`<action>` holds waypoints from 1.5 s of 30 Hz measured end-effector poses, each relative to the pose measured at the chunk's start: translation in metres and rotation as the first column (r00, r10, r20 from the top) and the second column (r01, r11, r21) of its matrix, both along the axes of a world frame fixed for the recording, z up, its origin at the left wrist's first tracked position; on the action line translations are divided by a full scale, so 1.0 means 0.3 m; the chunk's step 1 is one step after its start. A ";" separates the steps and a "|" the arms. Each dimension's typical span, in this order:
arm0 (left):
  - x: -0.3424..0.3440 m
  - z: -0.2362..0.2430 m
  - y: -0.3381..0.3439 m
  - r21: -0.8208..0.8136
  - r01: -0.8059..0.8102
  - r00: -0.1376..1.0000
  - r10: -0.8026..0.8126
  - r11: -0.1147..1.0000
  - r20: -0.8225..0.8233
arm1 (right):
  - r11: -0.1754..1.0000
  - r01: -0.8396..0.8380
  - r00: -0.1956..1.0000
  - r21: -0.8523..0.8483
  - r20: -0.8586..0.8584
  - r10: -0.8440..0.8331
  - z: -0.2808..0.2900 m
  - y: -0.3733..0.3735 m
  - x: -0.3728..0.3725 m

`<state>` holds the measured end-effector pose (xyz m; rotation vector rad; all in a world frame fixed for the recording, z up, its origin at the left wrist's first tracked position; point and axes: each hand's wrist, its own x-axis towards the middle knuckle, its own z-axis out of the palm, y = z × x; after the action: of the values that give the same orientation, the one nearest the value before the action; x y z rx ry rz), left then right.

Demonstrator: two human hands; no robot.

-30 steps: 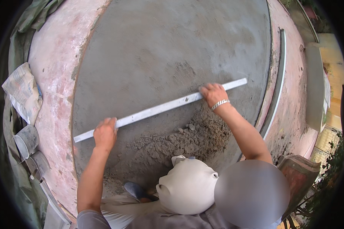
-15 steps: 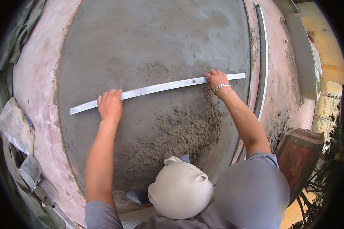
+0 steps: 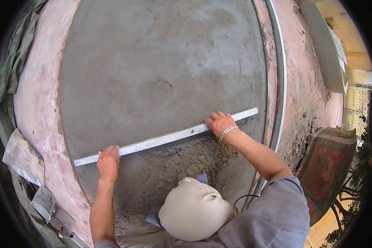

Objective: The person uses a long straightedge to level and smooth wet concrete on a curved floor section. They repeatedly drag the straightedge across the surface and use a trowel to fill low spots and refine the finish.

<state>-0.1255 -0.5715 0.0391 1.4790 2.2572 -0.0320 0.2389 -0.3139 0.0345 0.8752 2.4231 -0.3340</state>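
A long silver screed bar (image 3: pixel 161 140) lies slantwise across wet grey mortar (image 3: pixel 161 53), its right end farther away than its left. My left hand (image 3: pixel 108 162) grips the bar close to its left end, fingers curled over the far edge. Nearer the right end, my right hand (image 3: pixel 221 124), with a chain bracelet at the wrist, holds it the same way. Rough, crumbly mortar (image 3: pixel 182 159) is heaped along the bar's near side. Beyond the bar the surface is mostly smooth, with a few rough patches.
Pinkish strips (image 3: pixel 37 95) border the mortar. Along the right runs a long pale metal strip (image 3: pixel 282 82). At the left rim are a printed sack (image 3: pixel 24 159), a grey bucket (image 3: pixel 43 202) and green sheeting (image 3: pixel 14 70). A reddish-brown block-like object (image 3: pixel 326 169) stands at the right.
Both hands have drawn the bar toward me across the mortar. The loose heap now reaches less far in front of me, and a smoother stretch shows behind the bar.
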 end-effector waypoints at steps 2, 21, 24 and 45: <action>-0.036 -0.009 0.138 0.083 -0.015 1.000 0.017 0.996 -0.020 | 0.995 0.027 0.983 0.093 -0.185 -0.009 0.007 0.096 -0.049; -0.016 0.003 0.263 0.075 -0.116 0.989 0.109 0.990 0.100 | 0.897 0.348 0.900 0.273 -0.366 -0.238 -0.191 0.828 -0.179; 0.004 -0.007 0.146 0.037 -0.187 0.970 0.178 0.982 0.167 | 0.893 0.363 0.900 0.266 -0.347 -0.263 -0.197 0.774 -0.164; 0.081 -0.016 0.054 0.033 -0.170 0.936 0.152 0.985 0.317 | 0.815 0.554 0.786 0.168 -0.429 -0.445 -0.221 0.274 -0.057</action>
<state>-0.1013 -0.5554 0.0344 1.2223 2.1229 0.3026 0.2218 -0.2318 -0.0318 1.7537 2.5762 -0.3742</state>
